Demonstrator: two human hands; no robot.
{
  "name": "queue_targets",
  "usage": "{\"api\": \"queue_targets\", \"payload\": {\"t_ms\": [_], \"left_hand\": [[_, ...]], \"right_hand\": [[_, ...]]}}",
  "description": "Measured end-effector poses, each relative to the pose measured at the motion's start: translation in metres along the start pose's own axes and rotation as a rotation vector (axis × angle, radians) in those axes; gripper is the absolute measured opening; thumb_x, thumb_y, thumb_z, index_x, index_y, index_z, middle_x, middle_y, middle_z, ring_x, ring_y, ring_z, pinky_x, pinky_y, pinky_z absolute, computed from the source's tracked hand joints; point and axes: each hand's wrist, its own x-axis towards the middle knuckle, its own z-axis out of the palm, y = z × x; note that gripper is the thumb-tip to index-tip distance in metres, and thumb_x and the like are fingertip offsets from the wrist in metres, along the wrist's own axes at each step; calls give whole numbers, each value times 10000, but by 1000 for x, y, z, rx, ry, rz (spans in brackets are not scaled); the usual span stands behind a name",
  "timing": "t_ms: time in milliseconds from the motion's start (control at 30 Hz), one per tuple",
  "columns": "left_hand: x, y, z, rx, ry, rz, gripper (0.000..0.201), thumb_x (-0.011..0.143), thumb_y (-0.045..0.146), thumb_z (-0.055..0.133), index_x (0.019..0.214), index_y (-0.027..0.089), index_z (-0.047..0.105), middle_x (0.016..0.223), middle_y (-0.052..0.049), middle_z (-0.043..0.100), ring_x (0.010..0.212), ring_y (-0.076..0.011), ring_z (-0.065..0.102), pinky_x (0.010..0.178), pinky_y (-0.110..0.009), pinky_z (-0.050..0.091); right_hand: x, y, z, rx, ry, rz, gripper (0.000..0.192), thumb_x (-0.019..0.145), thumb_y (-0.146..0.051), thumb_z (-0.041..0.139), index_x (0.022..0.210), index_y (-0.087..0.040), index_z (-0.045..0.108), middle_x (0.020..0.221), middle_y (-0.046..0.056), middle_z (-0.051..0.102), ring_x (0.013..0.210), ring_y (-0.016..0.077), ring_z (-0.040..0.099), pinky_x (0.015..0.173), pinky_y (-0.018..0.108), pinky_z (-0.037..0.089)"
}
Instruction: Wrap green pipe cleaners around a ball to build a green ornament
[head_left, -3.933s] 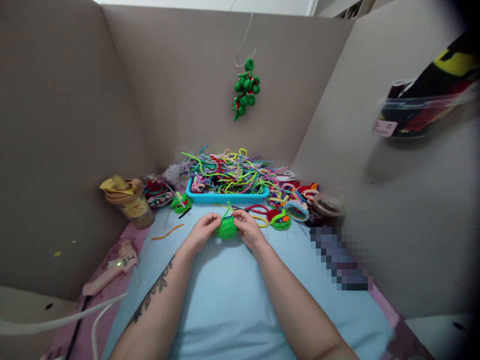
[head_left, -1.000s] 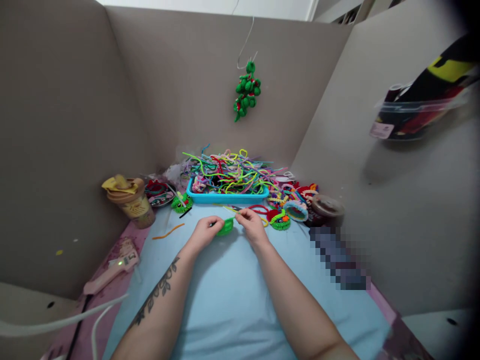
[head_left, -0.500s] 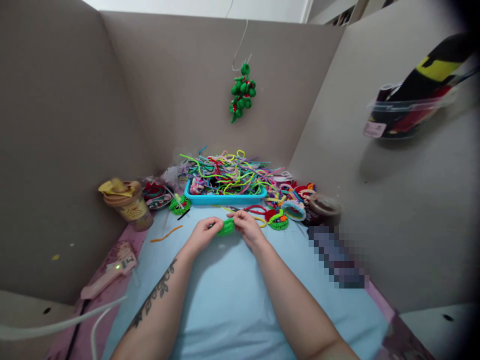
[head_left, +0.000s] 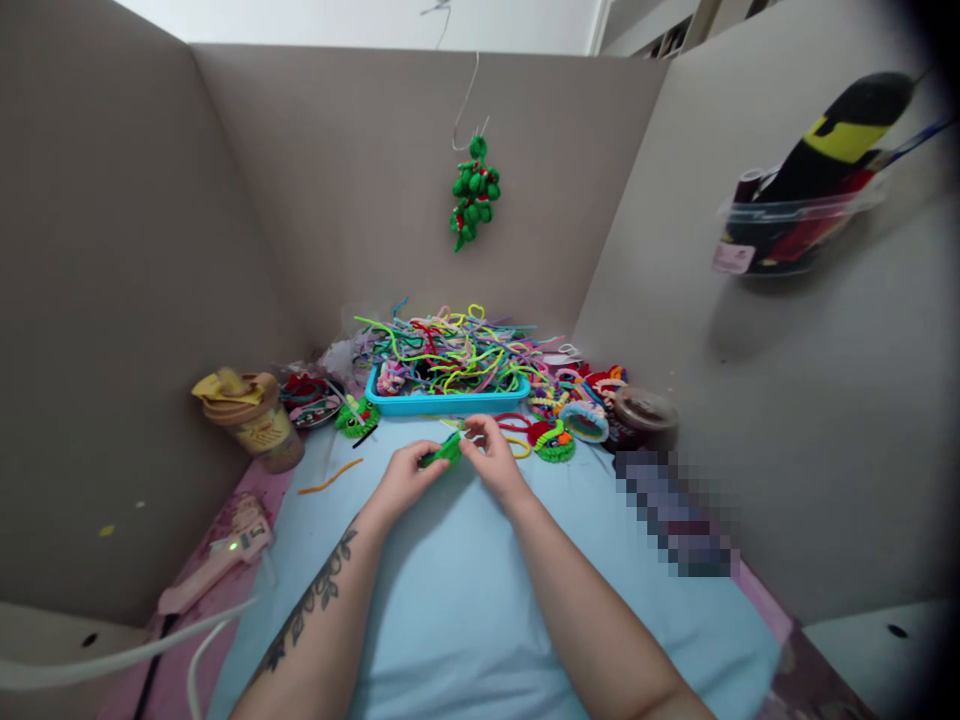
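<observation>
Between my two hands is a small piece of green fuzzy pipe cleaner work (head_left: 448, 451), held just above the light blue cloth. My left hand (head_left: 411, 472) grips its left side, thumb along the near edge. At its right end, the fingers of my right hand (head_left: 491, 455) are pinched on the same piece; the fingertips partly cover it. Close to my right hand lie scissors with red and yellow handles (head_left: 517, 447) and a green round piece with a red part (head_left: 555, 443). Another green piece with eyes (head_left: 357, 416) sits to the left, near an orange pipe cleaner (head_left: 330, 477).
Behind my hands, a blue tray (head_left: 450, 403) overflows with coloured pipe cleaners. A lidded cup (head_left: 255, 420) and a pink glue gun (head_left: 217, 565) with a lit green light stand left. At right are a brown-lidded jar (head_left: 641, 415) and a wall-hung holder (head_left: 772, 240). Green pieces (head_left: 475, 195) hang ahead.
The green piece has turned from lying level to tilting up at its right end. My left hand has shifted slightly left, with its thumb stretched along the piece. The camera view has shifted slightly.
</observation>
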Motion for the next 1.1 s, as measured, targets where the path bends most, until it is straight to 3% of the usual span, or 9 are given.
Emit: {"api": "queue_targets", "payload": {"t_ms": [67, 200, 333, 633, 900, 1100], "left_hand": [[1, -5, 1, 131, 80, 79, 186, 751, 315, 603, 842, 160, 650, 797, -42, 633, 747, -170, 555, 674, -257, 411], [2, -13, 3, 284, 169, 163, 151, 770, 270, 590, 861, 163, 645, 791, -36, 623, 751, -158, 566, 674, -253, 423], [1, -15, 7, 354, 159, 195, 129, 766, 239, 609, 860, 159, 646, 814, -49, 637, 767, -163, 579, 692, -262, 438], [-2, -15, 11, 429, 146, 249, 142, 774, 230, 611, 895, 166, 649, 882, -75, 660, 833, -192, 589, 750, -303, 455], [-4, -4, 10, 304, 74, 229, 182, 799, 253, 542, 904, 156, 654, 899, -87, 650, 838, -185, 582, 760, -290, 444], [1, -7, 10, 2, 44, 49, 292, 822, 340, 472, 792, 118, 660, 729, -43, 637, 703, -156, 559, 653, -249, 427]], "right_hand": [[-2, -2, 2, -135, 15, -64, 309, 696, -181, 622, 992, -236, 555, 996, 17, 584, 903, 166, 526, 744, 269, 399], [-5, 1, 7, -250, 6, -92, 143, 698, -182, 595, 834, -213, 564, 910, 15, 561, 880, 172, 528, 702, 266, 406], [-5, 10, 13, -147, 15, -17, 92, 699, -207, 572, 777, -207, 524, 873, 12, 531, 845, 165, 516, 647, 246, 419], [-4, 28, 16, 67, 18, 27, 192, 639, -171, 599, 796, -206, 494, 792, -24, 530, 779, 140, 499, 759, 273, 403], [-8, 19, 17, -65, 31, 17, 186, 647, -196, 583, 808, -215, 491, 879, 11, 517, 874, 170, 491, 701, 264, 441], [-10, 2, 16, -163, 19, -26, 63, 679, -179, 542, 735, -207, 535, 958, 41, 484, 945, 187, 499, 625, 242, 449]]}}
